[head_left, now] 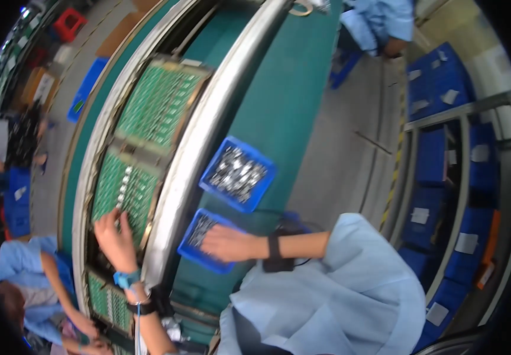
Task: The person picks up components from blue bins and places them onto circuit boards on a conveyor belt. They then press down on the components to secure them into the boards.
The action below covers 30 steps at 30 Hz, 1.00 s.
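Observation:
My left hand [115, 239] reaches over a green circuit board panel [106, 182] in a metal-edged carrier. Its bent fingertips come together at the lower end of a row of small silver parts [123, 186]; what they hold, if anything, is too small to make out. My right hand [227, 243] dips into the nearer blue bin [209, 264], which contains small grey metal parts [199, 229]. Its fingertips are hidden among them. Just beyond stands a second blue bin [254, 204] full of shiny metal pieces [236, 173].
Another green panel [158, 100] sits farther up the line, and one [109, 302] lies nearer me. A pale metal rail [199, 136] separates the carriers from the green bench [285, 94]. Blue crates [436, 77] fill shelves at right. Co-workers' arms [66, 290] show at lower left.

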### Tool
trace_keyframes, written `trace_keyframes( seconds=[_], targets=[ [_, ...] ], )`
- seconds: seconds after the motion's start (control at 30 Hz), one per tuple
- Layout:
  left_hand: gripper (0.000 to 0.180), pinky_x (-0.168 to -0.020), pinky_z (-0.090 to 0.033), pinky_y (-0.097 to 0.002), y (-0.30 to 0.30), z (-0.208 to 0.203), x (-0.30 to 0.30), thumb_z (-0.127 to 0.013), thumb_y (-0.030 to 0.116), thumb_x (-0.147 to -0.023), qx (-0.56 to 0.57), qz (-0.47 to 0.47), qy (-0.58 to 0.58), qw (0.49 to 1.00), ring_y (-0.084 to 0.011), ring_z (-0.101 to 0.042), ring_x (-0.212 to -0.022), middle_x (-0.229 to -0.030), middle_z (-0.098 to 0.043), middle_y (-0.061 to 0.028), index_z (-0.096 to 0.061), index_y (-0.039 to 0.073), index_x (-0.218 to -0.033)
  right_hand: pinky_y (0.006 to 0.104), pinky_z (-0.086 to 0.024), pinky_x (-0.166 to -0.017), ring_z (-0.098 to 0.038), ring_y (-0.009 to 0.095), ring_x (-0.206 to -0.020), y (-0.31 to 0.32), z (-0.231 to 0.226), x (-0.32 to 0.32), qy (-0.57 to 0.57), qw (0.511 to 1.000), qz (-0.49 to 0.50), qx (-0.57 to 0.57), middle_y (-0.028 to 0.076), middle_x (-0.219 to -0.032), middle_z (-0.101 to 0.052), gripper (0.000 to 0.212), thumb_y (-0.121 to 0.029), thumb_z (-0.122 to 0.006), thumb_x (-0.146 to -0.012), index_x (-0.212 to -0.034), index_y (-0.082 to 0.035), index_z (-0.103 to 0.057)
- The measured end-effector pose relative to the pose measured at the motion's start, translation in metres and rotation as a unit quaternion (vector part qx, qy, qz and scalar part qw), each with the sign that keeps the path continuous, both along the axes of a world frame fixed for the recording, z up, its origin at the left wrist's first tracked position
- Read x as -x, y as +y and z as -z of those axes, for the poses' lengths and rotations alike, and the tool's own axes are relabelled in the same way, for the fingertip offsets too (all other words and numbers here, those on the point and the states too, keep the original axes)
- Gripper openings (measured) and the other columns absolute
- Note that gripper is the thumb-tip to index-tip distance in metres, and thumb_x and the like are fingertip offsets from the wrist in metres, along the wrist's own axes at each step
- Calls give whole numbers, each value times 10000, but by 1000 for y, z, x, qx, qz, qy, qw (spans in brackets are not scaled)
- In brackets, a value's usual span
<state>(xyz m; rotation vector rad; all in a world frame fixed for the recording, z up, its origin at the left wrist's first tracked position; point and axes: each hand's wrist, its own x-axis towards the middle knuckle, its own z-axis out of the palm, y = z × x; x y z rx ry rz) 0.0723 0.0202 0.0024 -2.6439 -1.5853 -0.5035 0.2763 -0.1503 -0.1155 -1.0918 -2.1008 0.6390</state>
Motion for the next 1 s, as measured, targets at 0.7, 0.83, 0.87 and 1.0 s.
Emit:
trace_keyframes(
  seconds=[0.7,0.83,0.87,1.0],
  targets=[
    [58,-668,-476,-432,-51,6,95,-601,28,-655,-62,3,3,998,-348,-556,-734,-692,-569,-187,-578,9,-605,399,-463,-772,-601,292,-831,-24,-31,85,-9,1000,-18,-20,117,-861,-644,138,-33,-645,-772,-909,-43,-659],
    [32,-744,-467,-390,-65,-5,84,-621,48,-654,-94,0,7,996,-290,-550,-827,-759,-581,-150,-610,21,-666,388,-445,-785,-593,291,-852,-34,-58,80,-52,999,-15,4,117,-905,-645,119,-31,-641,-810,-928,-25,-652],
    [32,-758,-457,-377,-69,-5,81,-625,56,-655,-94,-1,19,995,-277,-543,-851,-777,-578,-135,-615,30,-671,383,-440,-777,-591,289,-847,-35,-59,80,-57,998,-12,-3,114,-904,-643,106,-27,-644,-817,-923,-23,-647],
    [51,-772,-443,-372,-74,-11,61,-630,72,-658,-94,17,2,995,-268,-539,-868,-843,-575,-120,-633,33,-691,389,-437,-771,-587,306,-829,-41,-65,69,-67,998,10,1,123,-879,-643,76,-20,-650,-818,-894,-24,-639]
  ],
)
